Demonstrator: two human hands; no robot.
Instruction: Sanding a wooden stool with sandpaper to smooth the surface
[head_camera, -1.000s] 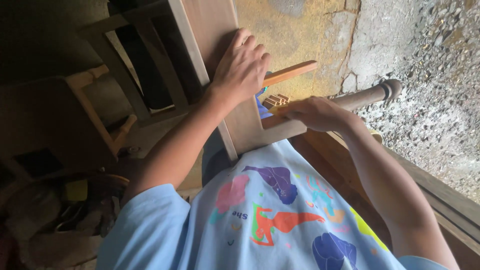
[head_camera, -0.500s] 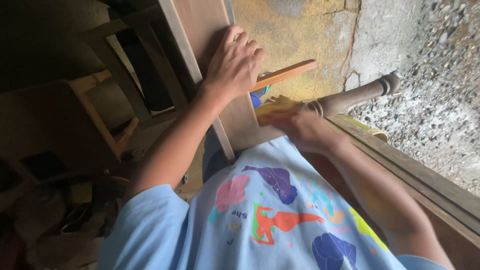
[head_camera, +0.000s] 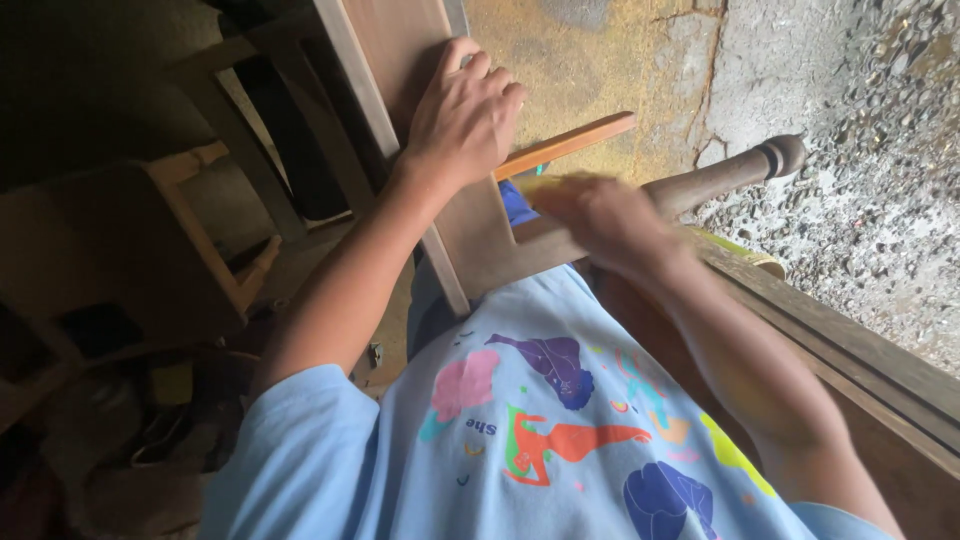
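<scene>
My left hand (head_camera: 462, 115) lies flat, fingers spread, on a brown wooden board (head_camera: 400, 50) that leans up from my lap. My right hand (head_camera: 600, 220), blurred by motion, presses a yellow piece of sandpaper (head_camera: 540, 187) against a turned wooden leg (head_camera: 720, 178) that sticks out to the right with a ringed knob at its end. A thin orange-brown wooden slat (head_camera: 565, 145) juts out between the two hands. My light blue printed shirt (head_camera: 520, 420) fills the bottom of the view.
A wooden chair frame (head_camera: 215, 240) stands in the dim left. Dark clutter lies at lower left. A heavy wooden beam (head_camera: 850, 350) runs diagonally at right. Beyond it lie gravel (head_camera: 880, 150) and a cracked, yellow-dusted concrete floor (head_camera: 590, 70).
My right hand has slid back and forth along the turned leg with the yellow sandpaper, and sits now closer to the board. My left hand has stayed on the board, shifting slightly up.
</scene>
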